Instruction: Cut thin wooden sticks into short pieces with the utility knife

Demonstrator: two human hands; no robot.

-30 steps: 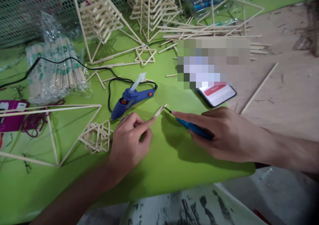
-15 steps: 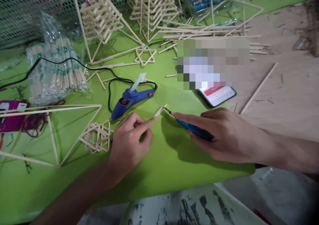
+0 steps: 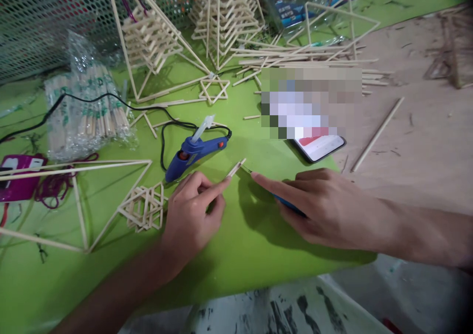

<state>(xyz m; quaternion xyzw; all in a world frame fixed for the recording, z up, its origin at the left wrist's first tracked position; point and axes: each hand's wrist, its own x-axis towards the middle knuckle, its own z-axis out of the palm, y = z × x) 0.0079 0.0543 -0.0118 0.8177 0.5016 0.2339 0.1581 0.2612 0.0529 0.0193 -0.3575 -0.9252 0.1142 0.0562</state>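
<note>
Stick end (image 3: 235, 168) jutting from left hand (image 3: 194, 208) pinching it, right hand (image 3: 327, 208) gripping blue-handled cutter (image 3: 288, 205), blade (image 3: 247, 169) by stick's tip

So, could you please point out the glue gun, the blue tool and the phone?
Glue gun (image 3: 195, 152), head view, on its blue body.
Blue tool (image 3: 290, 206), head view, on its handle.
Phone (image 3: 323, 149), head view, on its lit screen.

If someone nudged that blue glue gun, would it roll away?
Probably not: the glue gun has a bent, angular body, with a translucent glue stick jutting out. It would likely move as one stiff piece, since its casing looks like hard plastic. Its black cord might drag or tug, as it trails off to the left.
</note>
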